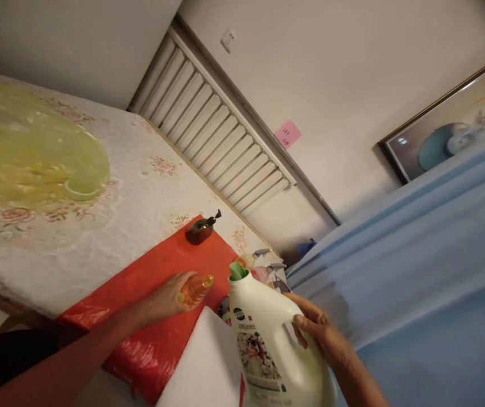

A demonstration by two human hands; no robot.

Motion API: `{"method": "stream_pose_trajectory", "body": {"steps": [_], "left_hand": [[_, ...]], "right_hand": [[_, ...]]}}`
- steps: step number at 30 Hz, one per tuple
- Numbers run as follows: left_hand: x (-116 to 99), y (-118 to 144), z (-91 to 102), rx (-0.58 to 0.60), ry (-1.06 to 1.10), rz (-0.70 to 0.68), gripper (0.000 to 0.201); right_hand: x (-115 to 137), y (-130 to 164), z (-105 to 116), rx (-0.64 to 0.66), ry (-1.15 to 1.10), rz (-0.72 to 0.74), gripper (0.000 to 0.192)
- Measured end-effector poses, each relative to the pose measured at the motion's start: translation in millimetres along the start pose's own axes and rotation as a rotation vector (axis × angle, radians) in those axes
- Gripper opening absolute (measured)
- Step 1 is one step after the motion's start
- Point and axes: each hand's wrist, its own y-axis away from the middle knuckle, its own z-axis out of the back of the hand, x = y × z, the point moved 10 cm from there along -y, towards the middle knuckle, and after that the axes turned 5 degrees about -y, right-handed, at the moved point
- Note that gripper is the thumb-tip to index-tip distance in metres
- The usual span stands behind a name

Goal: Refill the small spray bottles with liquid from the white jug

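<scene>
My left hand is closed around a small clear bottle of orange liquid with a yellow cap, above a red plastic sheet. On the right, my right hand grips the handle of a large cream detergent jug. The jug stands roughly upright, leaning a little, and a green piece shows in its neck. A dark pump bottle lies at the far corner of the red sheet. Beside the jug is a white block; the jug's base is out of view.
Several bottles with grey trigger-like tops stand behind the jug. A yellowish plastic bag rests on the floral tablecloth at left. A white radiator runs along the wall, and a blue curtain hangs at right.
</scene>
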Motion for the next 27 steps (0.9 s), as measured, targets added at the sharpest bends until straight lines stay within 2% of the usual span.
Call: {"method": "stream_pose_trajectory", "body": {"steps": [9, 17, 27], "left_hand": [[5.1, -1.1, -1.8, -0.001, 0.008, 0.000, 0.065], [1.8, -1.1, -1.7, 0.041, -0.014, -0.044, 0.056], [-1.9, 0.2, 0.7, 0.026, -0.008, -0.034, 0.058]], "right_hand": [[5.4, -3.8, -13.8, 0.138, 0.142, -0.004, 0.054], [6.5, -10.2, -22.2, 0.171, 0.168, -0.048, 0.052], [13.3, -14.0, -26.8, 0.184, 0.240, -0.071, 0.054]]}}
